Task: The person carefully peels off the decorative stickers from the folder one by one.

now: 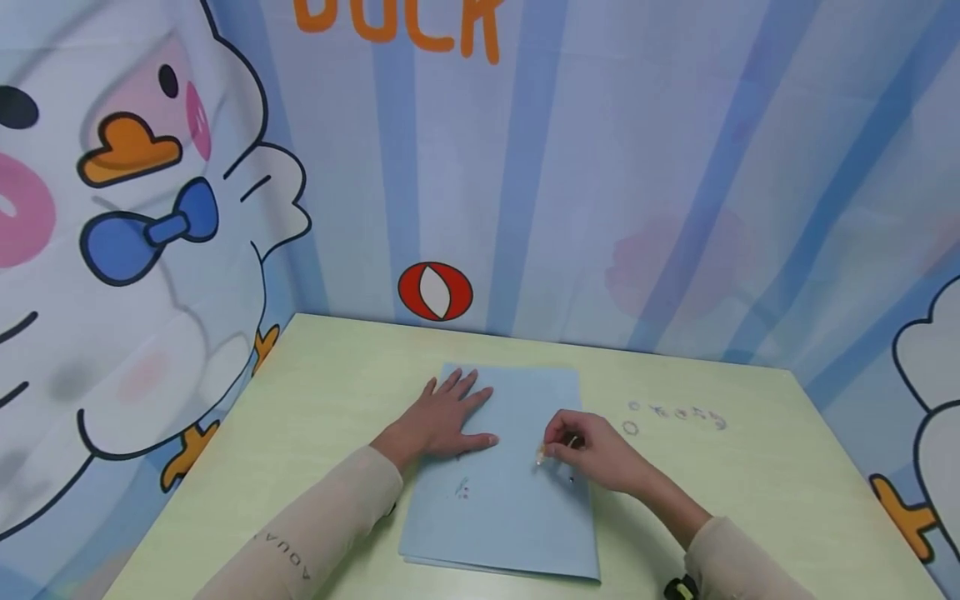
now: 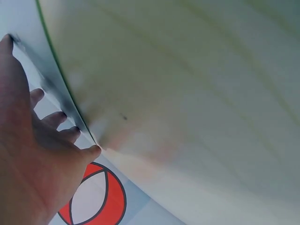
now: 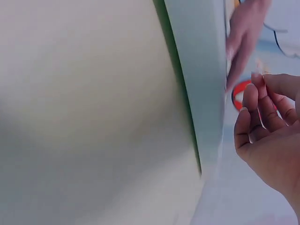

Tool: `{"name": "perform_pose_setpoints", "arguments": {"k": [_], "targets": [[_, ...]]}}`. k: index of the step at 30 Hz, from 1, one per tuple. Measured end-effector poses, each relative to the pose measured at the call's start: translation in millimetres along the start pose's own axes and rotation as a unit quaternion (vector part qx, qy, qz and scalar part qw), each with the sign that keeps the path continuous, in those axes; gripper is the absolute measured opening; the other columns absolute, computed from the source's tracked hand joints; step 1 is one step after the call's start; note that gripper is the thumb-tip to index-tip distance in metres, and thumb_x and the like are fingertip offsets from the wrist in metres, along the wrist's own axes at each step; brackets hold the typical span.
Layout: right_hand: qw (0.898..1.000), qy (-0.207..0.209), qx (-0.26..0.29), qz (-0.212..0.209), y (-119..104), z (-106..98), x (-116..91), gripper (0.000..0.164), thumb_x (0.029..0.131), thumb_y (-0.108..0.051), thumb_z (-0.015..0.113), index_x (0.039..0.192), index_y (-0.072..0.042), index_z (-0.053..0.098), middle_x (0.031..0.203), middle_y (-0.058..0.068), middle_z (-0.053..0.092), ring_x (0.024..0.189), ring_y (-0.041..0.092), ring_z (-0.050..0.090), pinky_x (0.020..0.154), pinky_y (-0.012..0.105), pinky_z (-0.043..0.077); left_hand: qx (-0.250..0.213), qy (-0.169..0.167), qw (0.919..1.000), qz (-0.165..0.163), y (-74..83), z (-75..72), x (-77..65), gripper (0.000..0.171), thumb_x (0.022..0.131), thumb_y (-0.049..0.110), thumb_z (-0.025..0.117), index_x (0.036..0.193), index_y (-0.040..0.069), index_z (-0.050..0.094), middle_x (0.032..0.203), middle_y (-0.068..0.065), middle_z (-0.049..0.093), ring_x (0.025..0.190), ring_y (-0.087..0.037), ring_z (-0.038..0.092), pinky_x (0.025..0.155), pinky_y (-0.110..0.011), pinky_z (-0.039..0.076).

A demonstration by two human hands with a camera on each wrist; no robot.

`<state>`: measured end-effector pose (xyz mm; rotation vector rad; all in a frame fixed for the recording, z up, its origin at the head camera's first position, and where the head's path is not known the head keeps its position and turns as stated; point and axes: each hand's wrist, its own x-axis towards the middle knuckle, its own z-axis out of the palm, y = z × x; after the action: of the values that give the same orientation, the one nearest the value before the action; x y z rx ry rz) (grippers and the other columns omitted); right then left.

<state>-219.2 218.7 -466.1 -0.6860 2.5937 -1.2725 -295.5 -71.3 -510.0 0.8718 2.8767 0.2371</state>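
A light blue folded sheet or folder (image 1: pixel 517 525) lies on the pale yellow table. My left hand (image 1: pixel 450 421) rests flat on its upper left part, fingers spread. Over its right side, my right hand (image 1: pixel 592 450) pinches a small pale piece with an orange tint (image 1: pixel 540 455) between thumb and forefinger; its kind is too small to tell. In the right wrist view, the right hand (image 3: pixel 269 117) has its other fingers curled, and the pinched piece barely shows. Small dark marks (image 1: pixel 462 490) dot the sheet's lower left, and a dark speck (image 1: pixel 572 479) lies by the right hand.
Several small purplish, ring-like or patterned bits (image 1: pixel 681 412) lie in a loose row on the table (image 1: pixel 750 483) to the right of the sheet. A printed cloth backdrop (image 1: pixel 465 167) with duck drawings stands behind the table and along its sides.
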Motion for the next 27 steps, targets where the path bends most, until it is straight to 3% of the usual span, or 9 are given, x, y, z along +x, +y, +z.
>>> {"name": "perform_pose_setpoints", "arguments": {"k": [7, 14, 20, 27], "targets": [[0.997, 0.058, -0.049, 0.018, 25.9, -46.8, -14.9, 0.006, 0.101, -0.007, 0.072, 0.105, -0.005, 0.070, 0.092, 0.002, 0.071, 0.085, 0.016, 0.066, 0.074, 0.029, 0.055, -0.004, -0.008, 1.0000, -0.004, 1.0, 0.1, -0.6, 0.091, 0.096, 0.080, 0.047, 0.169, 0.028, 0.031, 0.178, -0.007, 0.016, 0.164, -0.033, 0.008, 0.127, -0.063, 0.013], [0.988, 0.107, -0.108, 0.040, 47.1, -82.3, -30.3, 0.010, 0.100, -0.006, 0.072, 0.110, -0.005, 0.073, 0.094, 0.003, 0.074, 0.085, 0.018, 0.068, 0.073, 0.029, 0.056, 0.002, -0.011, 0.9999, -0.009, 0.4, 1.5, 0.7, 0.091, 0.096, 0.081, 0.047, 0.169, 0.029, 0.030, 0.178, -0.006, 0.015, 0.164, -0.033, 0.008, 0.127, -0.063, 0.013], [0.978, 0.143, -0.146, 0.052, 64.2, -99.4, -39.3, 0.004, 0.101, -0.007, 0.072, 0.105, -0.008, 0.072, 0.096, 0.004, 0.074, 0.087, 0.019, 0.069, 0.070, 0.029, 0.054, 0.000, -0.009, 0.9999, -0.007, 0.8, 0.0, 0.0, 0.091, 0.096, 0.080, 0.047, 0.169, 0.028, 0.031, 0.178, -0.007, 0.016, 0.164, -0.033, 0.009, 0.127, -0.064, 0.014], [0.968, 0.161, -0.186, 0.040, 79.8, -105.2, -44.9, 0.004, 0.100, -0.007, 0.073, 0.103, -0.006, 0.071, 0.095, 0.003, 0.072, 0.086, 0.022, 0.068, 0.068, 0.031, 0.053, 0.006, -0.003, 1.0000, -0.003, 1.5, -0.6, -0.8, 0.090, 0.097, 0.079, 0.047, 0.169, 0.027, 0.032, 0.177, -0.009, 0.018, 0.163, -0.034, 0.011, 0.126, -0.064, 0.016]]}}
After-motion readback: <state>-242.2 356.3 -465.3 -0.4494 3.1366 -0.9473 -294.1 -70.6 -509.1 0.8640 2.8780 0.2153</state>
